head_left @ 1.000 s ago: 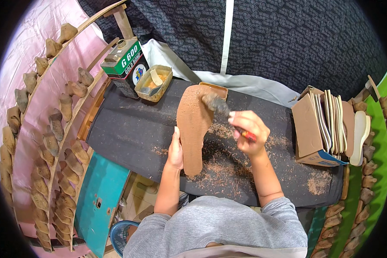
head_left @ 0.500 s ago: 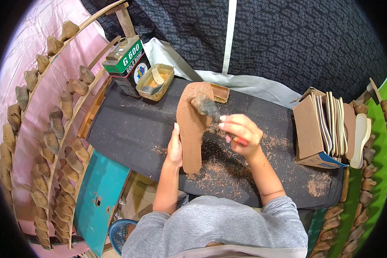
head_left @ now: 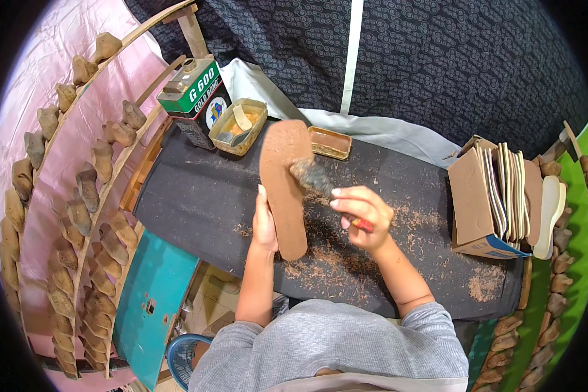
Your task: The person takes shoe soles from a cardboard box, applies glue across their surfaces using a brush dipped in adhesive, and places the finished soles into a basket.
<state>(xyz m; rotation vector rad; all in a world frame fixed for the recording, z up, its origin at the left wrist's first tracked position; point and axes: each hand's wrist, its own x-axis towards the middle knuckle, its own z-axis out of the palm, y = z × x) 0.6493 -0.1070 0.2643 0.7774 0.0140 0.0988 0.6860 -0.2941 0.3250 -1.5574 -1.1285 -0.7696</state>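
A brown shoe sole point(head_left: 282, 176) stands tilted above the dark-covered table, its wide end pointing away from me. My left hand point(head_left: 264, 225) grips it by the left edge, thumb along the side and the other fingers hidden behind it. In my right hand point(head_left: 366, 215) is a brush point(head_left: 317, 179) with dark, clotted bristles and a red handle end. The bristles touch the right edge of the sole near its middle, or lie just over it; I cannot tell which.
Brown shavings point(head_left: 346, 261) litter the table point(head_left: 196, 189). Behind stand a metal can point(head_left: 199, 98), a tub point(head_left: 245, 140) with a pale scoop, and a small tray point(head_left: 330, 144). A cardboard box point(head_left: 470, 196) of insoles is at right. Racks of shoe lasts point(head_left: 88, 183) flank the table.
The sole has shifted left and tilted, uncovering more of the small tray. The brush has moved down from the sole's wide end to its right edge.
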